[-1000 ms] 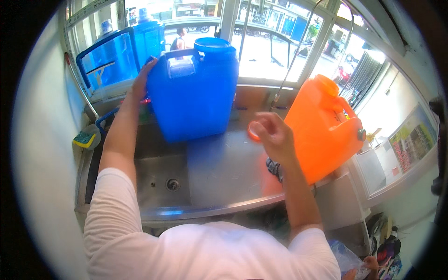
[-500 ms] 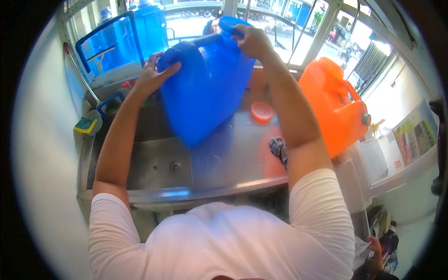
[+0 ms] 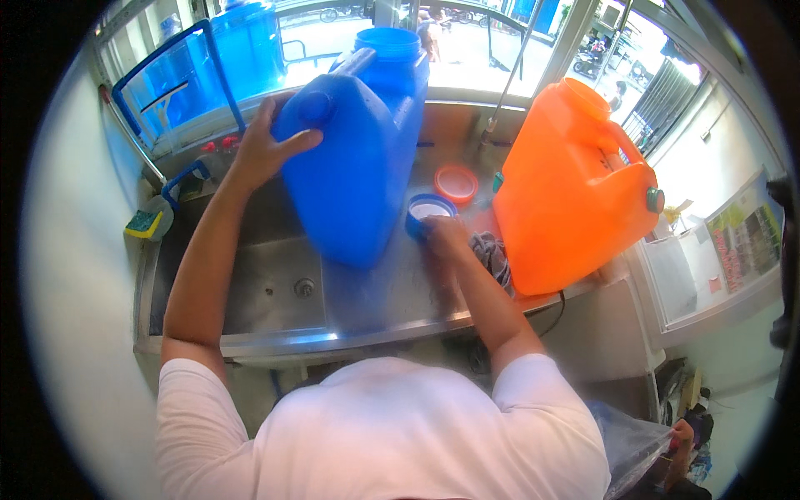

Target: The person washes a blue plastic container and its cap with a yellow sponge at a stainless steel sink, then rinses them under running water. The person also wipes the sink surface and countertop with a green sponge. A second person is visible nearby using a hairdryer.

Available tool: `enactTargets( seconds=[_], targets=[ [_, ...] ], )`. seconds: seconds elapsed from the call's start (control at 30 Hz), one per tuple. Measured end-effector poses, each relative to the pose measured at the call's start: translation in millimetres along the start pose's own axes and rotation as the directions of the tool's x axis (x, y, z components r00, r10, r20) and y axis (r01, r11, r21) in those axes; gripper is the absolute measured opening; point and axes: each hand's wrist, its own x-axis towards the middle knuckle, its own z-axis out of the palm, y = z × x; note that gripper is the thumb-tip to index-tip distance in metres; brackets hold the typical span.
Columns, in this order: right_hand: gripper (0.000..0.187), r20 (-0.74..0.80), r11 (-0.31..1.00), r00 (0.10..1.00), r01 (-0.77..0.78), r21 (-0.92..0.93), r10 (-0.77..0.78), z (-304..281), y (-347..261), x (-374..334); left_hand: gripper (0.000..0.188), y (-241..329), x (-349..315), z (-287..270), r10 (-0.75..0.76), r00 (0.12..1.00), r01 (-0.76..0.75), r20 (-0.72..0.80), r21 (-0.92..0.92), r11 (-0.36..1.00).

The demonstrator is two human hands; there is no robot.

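A blue plastic water container (image 3: pixel 350 175) stands tall by the sink, its wide round mouth uncovered at the top. My left hand (image 3: pixel 265 150) grips its upper left corner, with the thumb stretched across a small round blue cap (image 3: pixel 316 108). Lower down on the steel counter, my right hand (image 3: pixel 445 237) holds a blue screw lid (image 3: pixel 422 205), its pale inside facing up. An orange lid (image 3: pixel 456 182) lies just beyond it. To the right is a large orange water container (image 3: pixel 567 192), also open at the top, with a green cap on its side.
The steel sink basin (image 3: pixel 271 287) lies left of the counter. A grey bundle (image 3: pixel 492 258) sits beside the orange container. A yellow-green sponge (image 3: pixel 144 223) rests at far left. Blue water bottles (image 3: pixel 250 50) stand behind the window. Someone's hand (image 3: pixel 683 433) holds clear plastic at lower right.
My right hand has brought the blue lid off the container's mouth down to the counter. The blue container now stands more upright, and my left hand has stayed at its corner.
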Motion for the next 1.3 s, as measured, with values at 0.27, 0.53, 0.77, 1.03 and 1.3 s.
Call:
enactTargets(
  seconds=[0.27, 0.53, 0.77, 1.03, 1.3],
  targets=[
    [0.035, 0.164, 0.976, 0.972, -0.143, -0.166, 0.170, 33, 30, 65, 0.095, 43, -52, -4, 0.025, 0.998, -0.025, -0.053, -0.003, 1.000],
    [0.040, 0.255, 0.935, 0.906, -0.293, -0.199, 0.338, 16, 70, 100, 0.101, 80, -87, 6, -0.057, 0.994, 0.043, -0.093, -0.138, 0.989],
    [0.050, 0.122, 0.775, 0.961, -0.272, 0.570, 0.248, -9, 23, 110, 0.104, 118, -93, 36, -0.050, 0.999, 0.050, -0.010, -0.018, 0.999],
    [0.084, 0.121, 0.817, 0.987, -0.153, 0.556, 0.103, -290, -53, 82, 0.098, 159, -75, 92, 0.250, 0.959, -0.277, 0.136, 0.258, 0.926],
    [0.071, 0.378, 0.985, 0.914, -0.101, -0.139, 0.148, -371, -130, 65, 0.081, 107, -73, 102, 0.480, 0.872, -0.437, 0.099, -0.285, 0.853]
  ],
)
